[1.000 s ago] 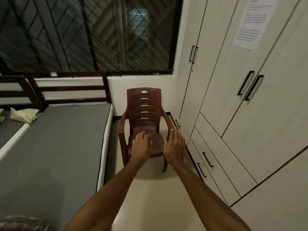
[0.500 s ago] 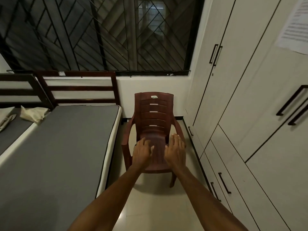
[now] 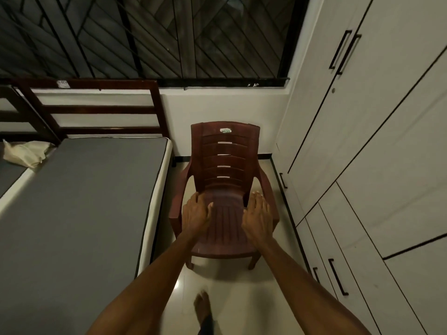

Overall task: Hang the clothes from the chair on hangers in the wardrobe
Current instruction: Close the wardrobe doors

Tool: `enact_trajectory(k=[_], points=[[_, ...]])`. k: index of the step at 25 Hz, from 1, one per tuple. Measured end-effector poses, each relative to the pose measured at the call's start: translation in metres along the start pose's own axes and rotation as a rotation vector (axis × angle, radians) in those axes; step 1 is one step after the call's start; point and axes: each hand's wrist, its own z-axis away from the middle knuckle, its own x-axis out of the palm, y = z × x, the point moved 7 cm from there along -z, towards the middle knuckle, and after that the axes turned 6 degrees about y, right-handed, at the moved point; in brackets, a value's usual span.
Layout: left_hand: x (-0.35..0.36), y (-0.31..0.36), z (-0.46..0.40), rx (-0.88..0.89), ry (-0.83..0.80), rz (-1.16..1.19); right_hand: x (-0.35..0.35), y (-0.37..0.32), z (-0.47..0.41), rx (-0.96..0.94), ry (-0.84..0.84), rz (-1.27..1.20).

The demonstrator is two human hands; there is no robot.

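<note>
A dark red plastic chair (image 3: 225, 160) stands against the wall under the window, between the bed and the wardrobe. Its seat and back carry no clothes. My left hand (image 3: 195, 212) is stretched out over the left side of the seat, palm down, fingers relaxed and holding nothing. My right hand (image 3: 258, 217) hovers over the right side of the seat near the armrest, fingers straight, holding nothing. The white wardrobe (image 3: 377, 141) fills the right side with its doors closed.
A bed with a grey mattress (image 3: 79, 201) and a dark wooden headboard lies at the left, a crumpled cream cloth (image 3: 24, 152) at its far corner. Wardrobe drawers (image 3: 338, 274) with black handles run along the right. My bare foot (image 3: 202, 308) is on the tiled floor.
I have walked closer to the chair, which now looks larger and nearer. Both hands have stayed outstretched and have spread a little further apart over the seat.
</note>
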Motion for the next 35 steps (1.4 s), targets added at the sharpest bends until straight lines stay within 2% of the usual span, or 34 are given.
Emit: enact_trajectory(k=[10, 14, 17, 19, 22, 26, 29, 32, 35], points=[[0.067, -0.082, -0.114, -0.237, -0.18, 0.187, 0.116, 0.026, -0.089, 0.109, -0.177, -0.011], [0.104, -0.118, -0.147, -0.329, -0.257, 0.103, 0.16, 0.053, -0.113, 0.193, -0.253, -0.009], [0.134, -0.164, -0.151, -0.45, -0.323, -0.076, 0.193, 0.086, -0.13, 0.266, -0.303, 0.022], [0.156, -0.2, -0.141, -0.59, -0.386, -0.149, 0.211, 0.116, -0.131, 0.342, -0.327, 0.067], [0.189, -0.247, -0.123, -0.769, -0.452, -0.135, 0.231, 0.156, -0.126, 0.448, -0.37, 0.087], [0.223, -0.292, -0.115, -0.835, -0.468, -0.08, 0.24, 0.189, -0.117, 0.642, -0.363, 0.024], [0.234, -0.32, -0.111, -0.938, -0.454, -0.035, 0.247, 0.207, -0.109, 0.858, -0.428, -0.079], [0.232, -0.316, -0.116, -0.962, -0.481, 0.011, 0.256, 0.218, -0.121, 0.937, -0.489, -0.195], [0.231, -0.311, -0.118, -0.947, -0.5, 0.025, 0.268, 0.232, -0.122, 1.017, -0.49, -0.192]])
